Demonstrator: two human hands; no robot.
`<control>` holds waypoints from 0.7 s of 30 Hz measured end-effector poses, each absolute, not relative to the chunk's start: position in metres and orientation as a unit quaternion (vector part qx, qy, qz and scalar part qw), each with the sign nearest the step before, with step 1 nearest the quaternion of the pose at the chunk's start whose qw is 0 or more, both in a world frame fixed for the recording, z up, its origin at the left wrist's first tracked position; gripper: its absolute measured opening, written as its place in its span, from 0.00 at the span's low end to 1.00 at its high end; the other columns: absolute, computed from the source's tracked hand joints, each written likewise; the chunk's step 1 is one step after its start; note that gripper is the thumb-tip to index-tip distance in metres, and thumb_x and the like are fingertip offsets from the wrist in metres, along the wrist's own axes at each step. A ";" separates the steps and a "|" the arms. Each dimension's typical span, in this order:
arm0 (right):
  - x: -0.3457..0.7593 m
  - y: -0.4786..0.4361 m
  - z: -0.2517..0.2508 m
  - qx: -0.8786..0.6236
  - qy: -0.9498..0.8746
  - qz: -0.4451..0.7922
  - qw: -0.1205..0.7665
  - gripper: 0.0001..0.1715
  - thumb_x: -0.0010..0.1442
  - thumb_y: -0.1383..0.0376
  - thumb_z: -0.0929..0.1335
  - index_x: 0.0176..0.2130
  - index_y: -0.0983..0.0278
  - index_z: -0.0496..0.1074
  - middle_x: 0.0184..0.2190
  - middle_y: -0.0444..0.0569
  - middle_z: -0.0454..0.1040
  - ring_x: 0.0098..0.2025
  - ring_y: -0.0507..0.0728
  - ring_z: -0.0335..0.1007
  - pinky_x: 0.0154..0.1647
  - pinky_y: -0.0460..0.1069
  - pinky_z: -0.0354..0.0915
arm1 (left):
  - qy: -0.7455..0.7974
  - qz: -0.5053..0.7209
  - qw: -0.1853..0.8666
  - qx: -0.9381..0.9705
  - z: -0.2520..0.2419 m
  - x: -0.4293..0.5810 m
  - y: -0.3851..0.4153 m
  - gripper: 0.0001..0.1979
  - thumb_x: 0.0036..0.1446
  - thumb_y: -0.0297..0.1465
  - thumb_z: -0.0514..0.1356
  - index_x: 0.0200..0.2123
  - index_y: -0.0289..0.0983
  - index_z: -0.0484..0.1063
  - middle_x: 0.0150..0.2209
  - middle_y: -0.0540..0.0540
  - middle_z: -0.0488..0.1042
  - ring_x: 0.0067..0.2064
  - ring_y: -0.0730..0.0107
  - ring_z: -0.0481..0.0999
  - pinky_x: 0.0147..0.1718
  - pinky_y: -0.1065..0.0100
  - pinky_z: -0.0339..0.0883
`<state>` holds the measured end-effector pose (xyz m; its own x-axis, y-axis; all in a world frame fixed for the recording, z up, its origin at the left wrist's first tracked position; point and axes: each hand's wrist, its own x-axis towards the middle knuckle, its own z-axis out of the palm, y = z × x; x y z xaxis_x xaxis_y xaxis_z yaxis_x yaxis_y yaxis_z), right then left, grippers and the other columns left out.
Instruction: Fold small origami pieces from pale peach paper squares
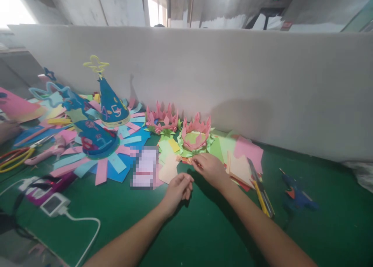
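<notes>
My right hand (211, 169) reaches over the green table with its fingers pinched together. Its fingertips are beside a small orange strip (183, 159), and whether they grip it is hard to see. My left hand (178, 188) hovers closer to me, fingers curled in; anything inside them is too small or hidden. Just beyond the hands stands a pink paper crown (196, 133) with green leaf shapes around its base. A second pink crown (162, 121) is to its left. Pale orange paper (169, 171) lies by my left hand.
Blue cone hats (112, 102) stand on paper strips at left, near a pink glue gun (48, 152) and yellow-handled scissors (17, 160). A phone-like blurred rectangle (145, 168), power strip (49, 189), utility knife (262, 197) and blue tool (300, 193) lie around. A white partition (247, 72) rises behind.
</notes>
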<state>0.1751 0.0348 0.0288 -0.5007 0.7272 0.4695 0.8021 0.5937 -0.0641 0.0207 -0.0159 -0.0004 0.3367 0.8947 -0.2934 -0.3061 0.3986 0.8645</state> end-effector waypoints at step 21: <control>0.212 0.012 0.028 -0.544 -0.786 -0.119 0.271 0.14 0.66 0.65 0.58 0.41 0.67 0.70 0.35 0.55 0.77 0.38 0.59 0.72 0.40 0.52 0.63 | 0.411 0.348 0.700 0.469 -0.009 0.030 -0.027 0.21 0.50 0.47 0.58 0.28 0.33 0.66 0.22 0.53 0.65 0.17 0.83 0.63 0.15 0.77 0.51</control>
